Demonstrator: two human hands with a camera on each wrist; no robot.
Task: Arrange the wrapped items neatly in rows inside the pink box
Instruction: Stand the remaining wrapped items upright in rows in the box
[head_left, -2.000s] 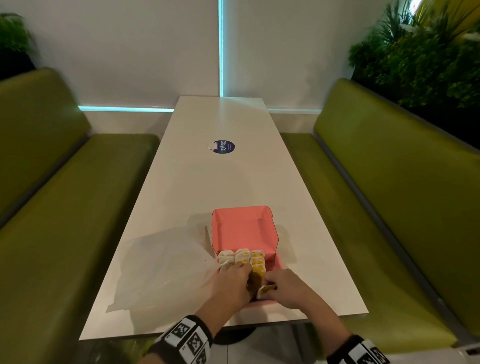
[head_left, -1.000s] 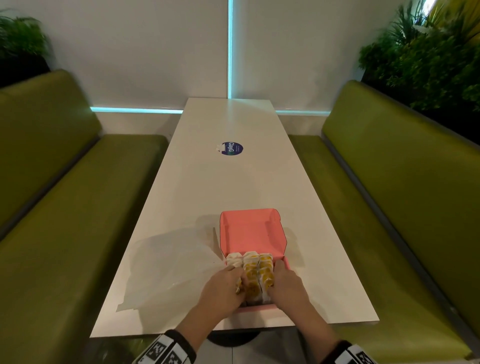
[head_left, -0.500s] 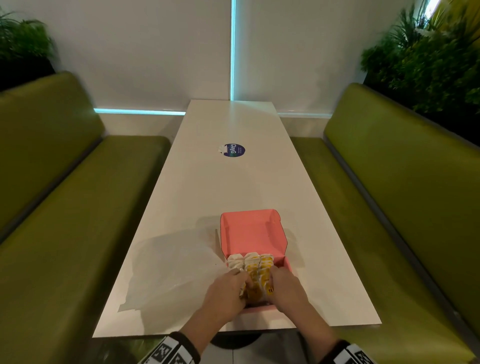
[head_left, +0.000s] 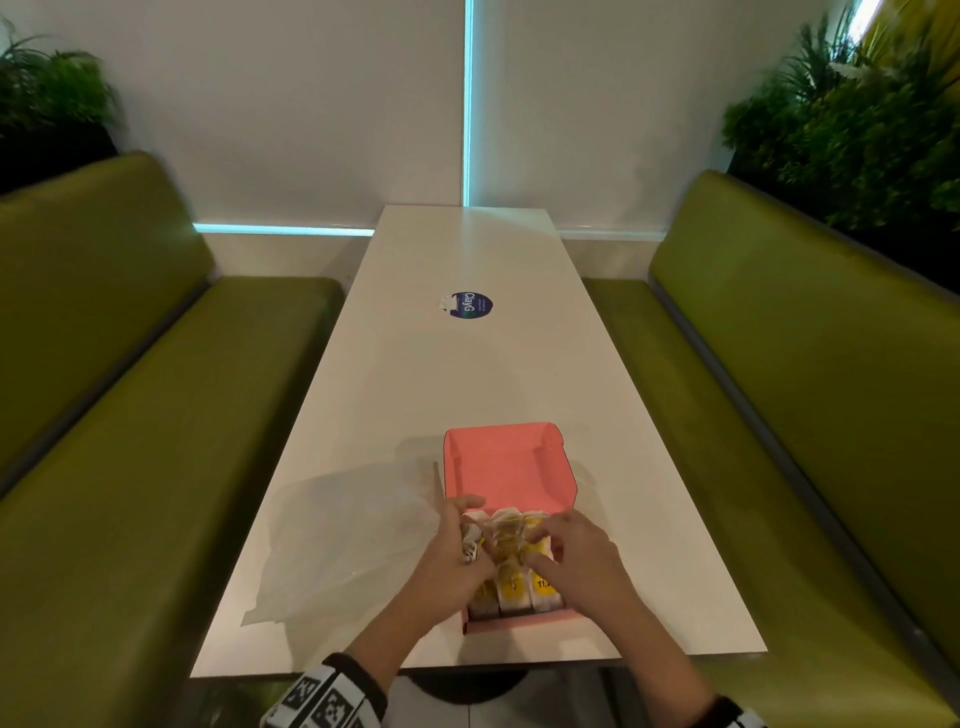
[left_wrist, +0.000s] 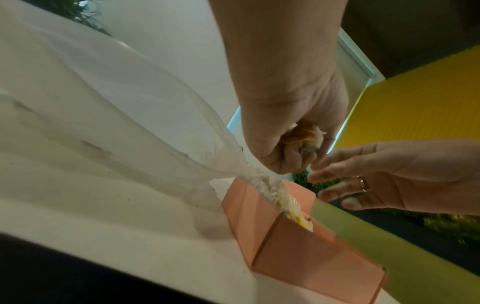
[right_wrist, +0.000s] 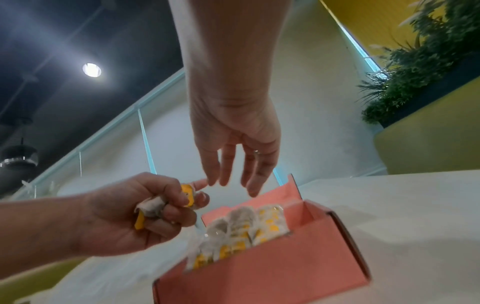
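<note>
Pink box (head_left: 511, 467) is sitting open near the table's (head_left: 467, 374) front edge, lid standing up at the back. Wrapped items (right_wrist: 241, 232), white with yellow print, are standing upright in rows inside, filling the near part. Left hand (right_wrist: 135, 214) is hovering just above the box's left side, fingers curling round one wrapped item (right_wrist: 153, 206). Right hand (right_wrist: 233, 148) is hanging over the rows, fingers straight and spread, gripping nothing. Clear plastic bag (head_left: 332, 540) is lying just left of the box

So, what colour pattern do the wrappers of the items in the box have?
The wrapped items are white with yellow spots; the right wrist view shows this best.
</note>
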